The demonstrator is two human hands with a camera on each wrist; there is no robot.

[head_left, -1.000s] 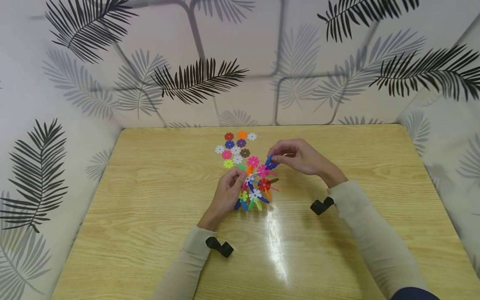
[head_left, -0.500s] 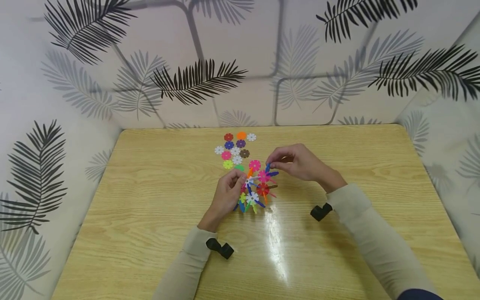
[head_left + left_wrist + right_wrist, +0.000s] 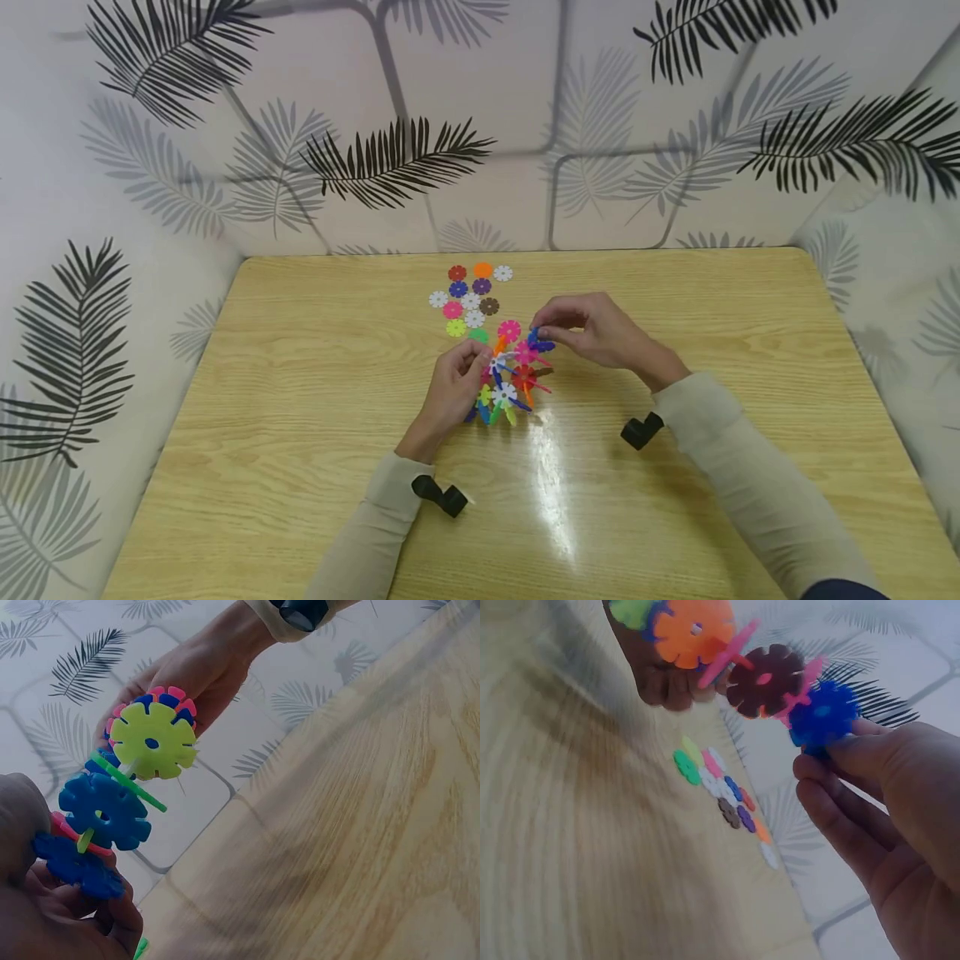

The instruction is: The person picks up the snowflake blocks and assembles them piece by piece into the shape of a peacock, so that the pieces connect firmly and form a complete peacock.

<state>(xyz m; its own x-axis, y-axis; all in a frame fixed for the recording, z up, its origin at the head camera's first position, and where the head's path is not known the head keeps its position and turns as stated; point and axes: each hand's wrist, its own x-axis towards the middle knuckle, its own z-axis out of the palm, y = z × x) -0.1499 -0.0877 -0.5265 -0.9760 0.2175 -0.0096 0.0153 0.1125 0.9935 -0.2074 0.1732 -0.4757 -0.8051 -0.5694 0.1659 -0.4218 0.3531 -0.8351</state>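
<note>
Both hands hold a cluster of interlocking flower-shaped plastic discs (image 3: 504,395) above the table, slotted together at angles in many colours. My left hand (image 3: 448,385) grips its left side; in the left wrist view those fingers curl behind a blue disc (image 3: 79,866). On the upper right of the cluster, my right hand (image 3: 596,329) pinches a blue disc (image 3: 823,712) between thumb and fingers. That disc sits beside pink pieces and a brown disc (image 3: 765,681) in the right wrist view. The fingers partly cover the joints they hold.
Several loose flower discs lie flat on the wooden table (image 3: 300,375) beyond the hands, among them a red disc (image 3: 457,272), an orange disc (image 3: 483,270) and a green disc (image 3: 687,767). A leaf-patterned wall covering (image 3: 480,183) rises behind the table's far edge.
My right hand has come slightly down and left with the blue disc, and the cluster has tilted a little. The left hand stays nearly still. The loose discs have not moved.
</note>
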